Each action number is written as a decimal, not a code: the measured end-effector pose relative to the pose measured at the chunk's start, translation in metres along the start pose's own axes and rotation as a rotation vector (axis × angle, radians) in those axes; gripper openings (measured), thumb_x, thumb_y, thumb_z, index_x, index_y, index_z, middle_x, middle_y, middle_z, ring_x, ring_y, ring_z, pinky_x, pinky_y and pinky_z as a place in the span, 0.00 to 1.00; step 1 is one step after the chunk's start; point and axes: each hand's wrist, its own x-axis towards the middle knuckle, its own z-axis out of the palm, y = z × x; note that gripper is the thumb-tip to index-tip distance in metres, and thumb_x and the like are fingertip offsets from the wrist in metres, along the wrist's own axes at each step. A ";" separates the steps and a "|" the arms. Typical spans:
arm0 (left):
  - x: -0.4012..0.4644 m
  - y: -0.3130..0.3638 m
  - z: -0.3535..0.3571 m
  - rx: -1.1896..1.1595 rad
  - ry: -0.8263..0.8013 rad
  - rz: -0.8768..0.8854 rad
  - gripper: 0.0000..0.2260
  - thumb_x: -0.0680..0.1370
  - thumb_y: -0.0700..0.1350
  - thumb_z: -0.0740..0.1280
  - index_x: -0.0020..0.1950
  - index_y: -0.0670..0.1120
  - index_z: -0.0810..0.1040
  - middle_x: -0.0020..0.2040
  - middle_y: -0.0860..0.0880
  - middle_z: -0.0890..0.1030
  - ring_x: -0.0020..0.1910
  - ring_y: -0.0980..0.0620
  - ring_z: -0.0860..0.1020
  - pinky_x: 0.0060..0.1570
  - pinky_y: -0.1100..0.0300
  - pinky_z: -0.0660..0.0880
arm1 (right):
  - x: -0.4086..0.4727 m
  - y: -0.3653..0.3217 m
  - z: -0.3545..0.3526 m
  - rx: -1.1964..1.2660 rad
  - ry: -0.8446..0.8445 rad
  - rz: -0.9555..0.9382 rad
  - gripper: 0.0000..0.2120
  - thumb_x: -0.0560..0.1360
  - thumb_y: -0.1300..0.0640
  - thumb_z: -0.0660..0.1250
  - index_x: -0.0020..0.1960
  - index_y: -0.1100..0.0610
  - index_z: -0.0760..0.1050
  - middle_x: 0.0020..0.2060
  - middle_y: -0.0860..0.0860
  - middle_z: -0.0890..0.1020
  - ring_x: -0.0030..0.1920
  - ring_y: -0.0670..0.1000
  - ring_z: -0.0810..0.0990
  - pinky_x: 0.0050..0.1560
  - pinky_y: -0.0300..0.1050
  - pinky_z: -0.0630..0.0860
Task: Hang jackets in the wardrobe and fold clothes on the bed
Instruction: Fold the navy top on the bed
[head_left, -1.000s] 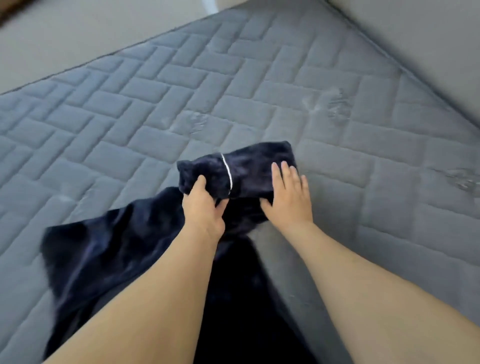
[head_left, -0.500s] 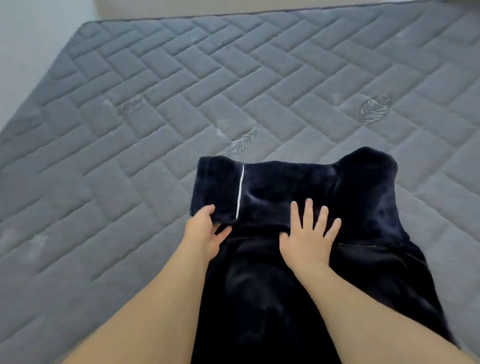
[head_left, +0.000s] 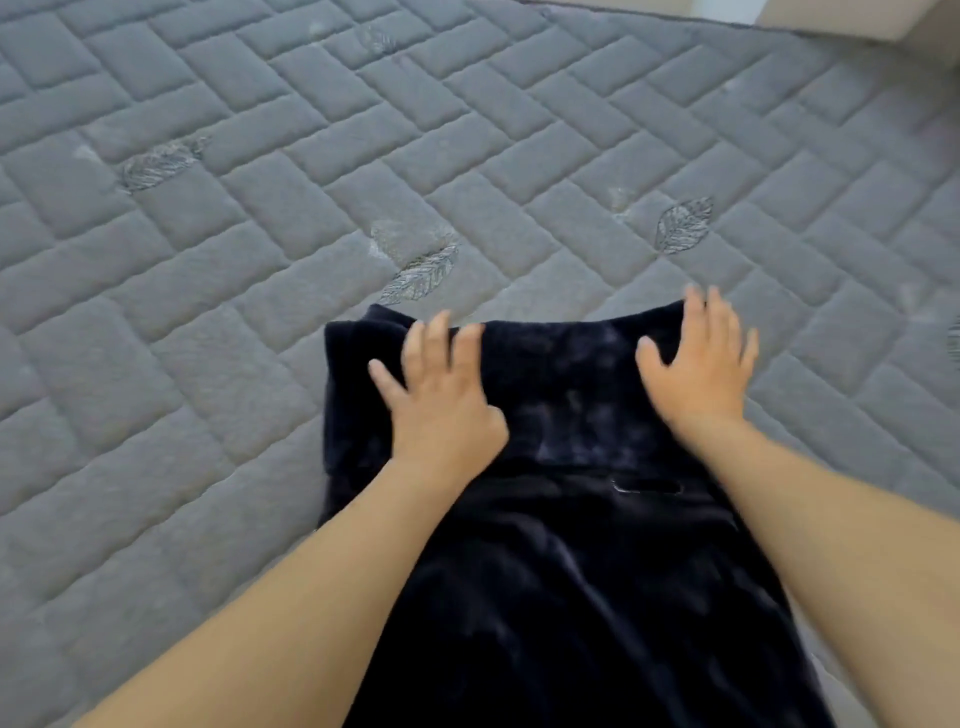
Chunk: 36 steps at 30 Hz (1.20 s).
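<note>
Both hands are down flat on a dark navy garment (head_left: 561, 571) spread across the grey quilted mattress of the bed (head_left: 260, 364), and nothing is gripped. The left hand (head_left: 439, 400) presses with straight, spread fingers on the folded top band near its left corner; the right hand (head_left: 698, 364) lies open on the right end of that same fold, fingertips reaching the far edge, though they are blurred. The fabric looks plush and runs from the fold down towards the person. A small slit-like detail (head_left: 647, 487), perhaps a pocket opening, sits just below the fold. No label or writing can be read. Stitched leaf motifs (head_left: 683, 224) dot the mattress beyond.
</note>
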 end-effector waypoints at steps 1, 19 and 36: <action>0.012 0.014 0.011 0.033 -0.118 0.036 0.42 0.66 0.41 0.64 0.76 0.55 0.48 0.77 0.51 0.42 0.77 0.44 0.39 0.67 0.26 0.42 | 0.022 0.008 -0.008 0.089 -0.061 0.000 0.36 0.77 0.43 0.62 0.79 0.53 0.52 0.78 0.54 0.59 0.77 0.54 0.55 0.77 0.58 0.46; 0.058 0.090 0.129 0.477 -0.617 -0.463 0.58 0.67 0.46 0.69 0.68 0.54 0.17 0.71 0.46 0.21 0.66 0.33 0.20 0.45 0.14 0.36 | 0.134 0.082 -0.045 -0.443 -0.919 -0.632 0.17 0.63 0.25 0.49 0.40 0.33 0.69 0.47 0.48 0.72 0.56 0.57 0.63 0.61 0.52 0.61; 0.059 0.092 0.135 0.473 -0.629 -0.484 0.58 0.66 0.47 0.68 0.66 0.54 0.15 0.70 0.46 0.19 0.64 0.34 0.17 0.48 0.15 0.34 | -0.030 0.069 0.032 -0.038 -0.302 -0.471 0.35 0.75 0.44 0.63 0.78 0.57 0.60 0.77 0.59 0.59 0.76 0.60 0.60 0.75 0.61 0.55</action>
